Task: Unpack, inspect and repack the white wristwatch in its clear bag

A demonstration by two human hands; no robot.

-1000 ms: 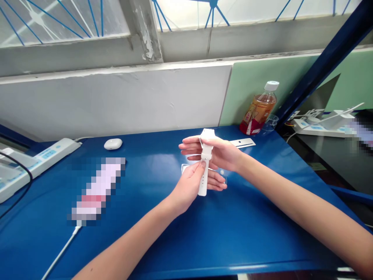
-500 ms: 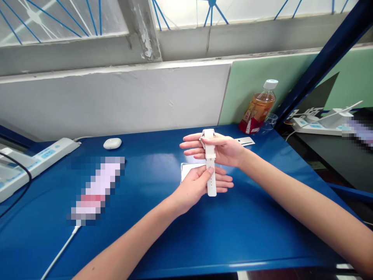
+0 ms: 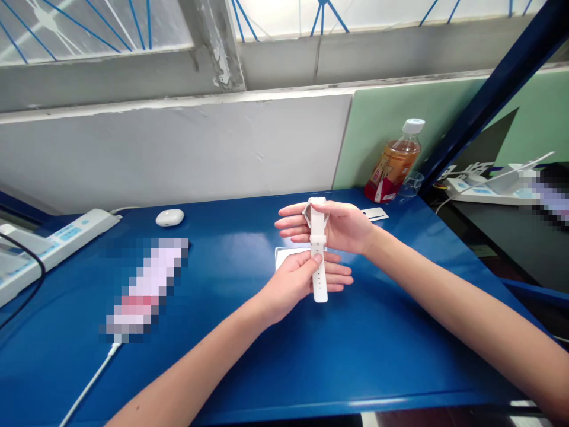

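Note:
A white wristwatch point(image 3: 319, 228) is held upright between both hands, its strap hanging down and a round silvery case edge showing near the top. My right hand point(image 3: 344, 228) grips the upper end, thumb across the strap and fingers stretched out behind it to the left. Lower down, my left hand point(image 3: 296, 276) pinches the holed part of the strap, thumb in front and fingers extended behind. Underneath the hands, a white flat box-like thing point(image 3: 284, 256) lies on the blue desk point(image 3: 249, 367), mostly hidden.
A drink bottle point(image 3: 393, 169) stands at the back right, beside a clear cup point(image 3: 411, 184) and a white card point(image 3: 376, 213). To the left lie a white earphone case point(image 3: 169, 217), a pixelated phone point(image 3: 146, 284) on a cable, and a power strip point(image 3: 66, 249).
The right thumb has shifted up across the top of the strap. The watch's lower end has swung slightly left and down, and my left hand has moved slightly with it.

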